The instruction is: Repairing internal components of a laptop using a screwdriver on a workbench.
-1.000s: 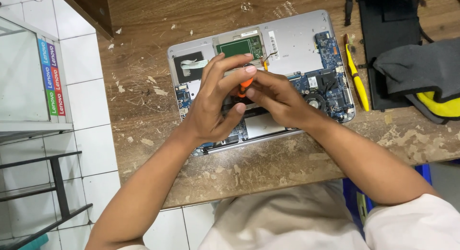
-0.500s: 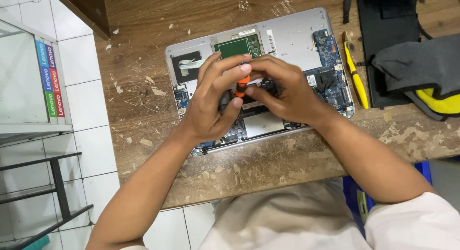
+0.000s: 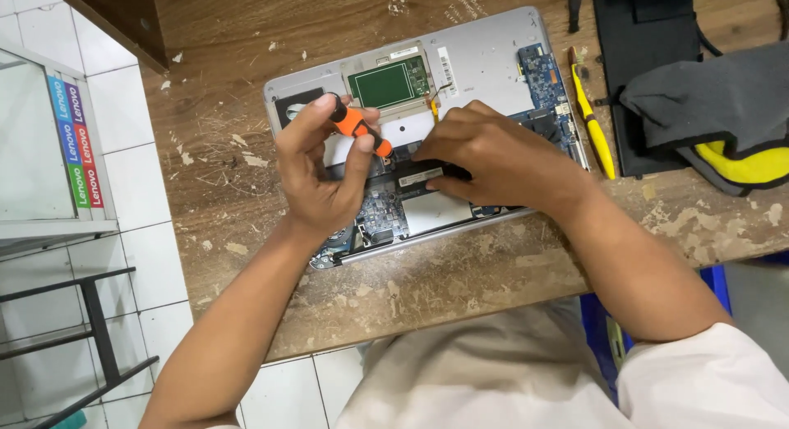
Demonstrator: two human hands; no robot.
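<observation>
My left hand [image 3: 325, 178] gripped the orange-and-black screwdriver [image 3: 357, 126]; my right hand [image 3: 489, 158] pressed bare fingertips on the open laptop [image 3: 485, 63] under both hands. Best kept the driver square and the board steadied. White label strip sat beyond my right hand; coloured sticker strip [image 3: 76, 141] far left.

I count two hands: the left hand [image 3: 316, 178] and the right hand [image 3: 489, 158], both over one opened laptop [image 3: 485, 67] on the tabletop [image 3: 460, 273]. One orange-handled screwdriver [image 3: 357, 126] is above that laptop's middle. Inside the laptop I see one green board [image 3: 386, 85] and one blue circuit board [image 3: 542, 76]. To the right of the laptop lie one yellow tool [image 3: 593, 121], one black pad [image 3: 645, 34] and one grey-and-yellow cloth bundle [image 3: 723, 117].
</observation>
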